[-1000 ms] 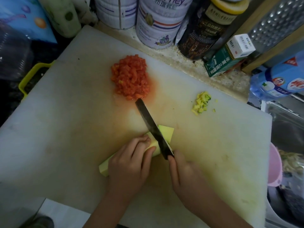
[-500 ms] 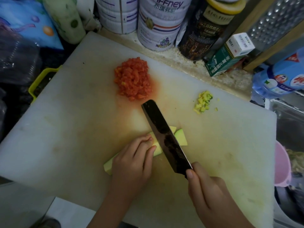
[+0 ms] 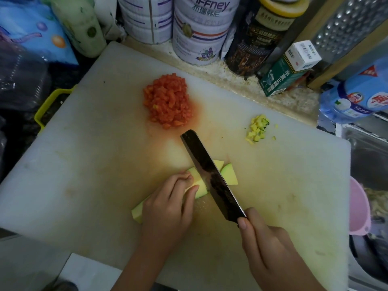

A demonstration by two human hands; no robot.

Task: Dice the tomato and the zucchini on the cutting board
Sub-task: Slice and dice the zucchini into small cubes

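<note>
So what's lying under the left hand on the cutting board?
A long zucchini piece lies under the left hand, its ends showing at both sides. The hand covers its middle, so whether that part is already cut cannot be seen.

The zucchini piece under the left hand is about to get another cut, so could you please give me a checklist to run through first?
1. Left hand holds the zucchini piece down on the cutting board: ok.
2. Right hand grips the knife by its handle: ok.
3. Left fingertips clear of the blade: not ok, one fingertip lies close beside it.
4. Cut slices lie on the blade's far side, away from the left hand: ok.
5. Diced tomato and diced zucchini sit apart from the cutting spot: ok.
6. Blade edge down on the board: cannot tell.
</note>
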